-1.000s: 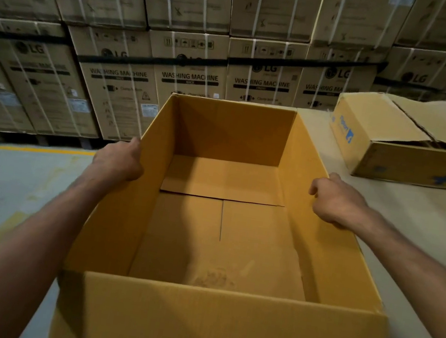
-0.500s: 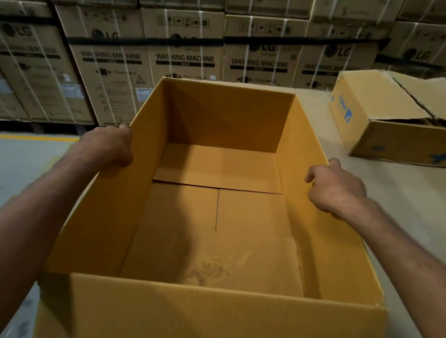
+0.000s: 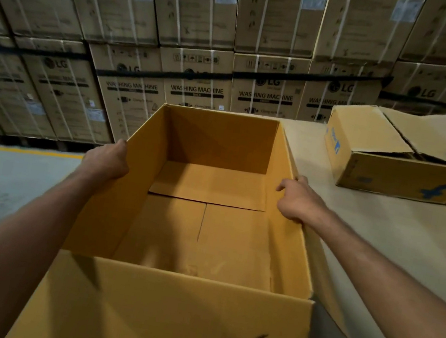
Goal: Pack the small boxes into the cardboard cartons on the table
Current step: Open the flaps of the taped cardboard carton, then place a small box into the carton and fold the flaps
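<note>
The open, empty yellow-brown cardboard carton (image 3: 164, 319) is at the beige table's (image 3: 393, 237) left edge. The left hand (image 3: 107, 161) and right hand (image 3: 301, 200) have their fingers clamped on its side rims. Judged best: push evenly and seat it fully on the table before loading. No small boxes show.

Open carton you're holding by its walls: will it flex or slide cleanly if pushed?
Probably light: the open carton is empty. Walls may flex where left hand and right hand grip the rims. Likely slides on the table.
</note>
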Demonstrator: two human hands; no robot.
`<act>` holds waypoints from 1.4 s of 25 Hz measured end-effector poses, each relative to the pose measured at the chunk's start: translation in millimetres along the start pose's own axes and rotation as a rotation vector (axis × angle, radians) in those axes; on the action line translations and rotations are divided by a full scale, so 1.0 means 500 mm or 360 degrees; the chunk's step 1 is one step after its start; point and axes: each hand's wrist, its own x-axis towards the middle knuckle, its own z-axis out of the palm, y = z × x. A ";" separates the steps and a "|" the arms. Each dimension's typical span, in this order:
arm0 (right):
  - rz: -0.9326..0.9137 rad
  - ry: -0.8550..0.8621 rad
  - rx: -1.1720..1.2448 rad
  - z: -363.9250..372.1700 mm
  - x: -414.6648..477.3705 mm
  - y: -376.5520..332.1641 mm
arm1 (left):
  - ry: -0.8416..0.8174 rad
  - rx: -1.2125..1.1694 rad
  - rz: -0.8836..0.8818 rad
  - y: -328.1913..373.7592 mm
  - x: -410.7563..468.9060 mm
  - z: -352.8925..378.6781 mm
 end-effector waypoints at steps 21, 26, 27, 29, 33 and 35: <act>-0.0088 0.0623 0.0728 -0.125 0.063 0.370 | 0.0247 -0.1047 0.1132 0.753 -0.177 -0.098; -0.0035 0.0654 0.0689 -0.174 0.098 0.500 | 0.0133 -0.1032 0.1182 0.902 -0.177 -0.091; -0.0042 0.0644 0.0666 -0.184 0.109 0.528 | 0.0113 -0.1025 0.1177 0.935 -0.175 -0.086; -0.0059 0.0618 0.0638 -0.207 0.137 0.593 | 0.0061 -0.1060 0.1158 1.006 -0.173 -0.073; -0.0076 0.0627 0.0659 -0.246 0.195 0.723 | -0.0050 -0.1165 0.1067 1.132 -0.171 -0.037; -0.0063 0.0602 0.0685 -0.263 0.224 0.784 | -0.0107 -0.1288 0.1012 1.194 -0.175 -0.019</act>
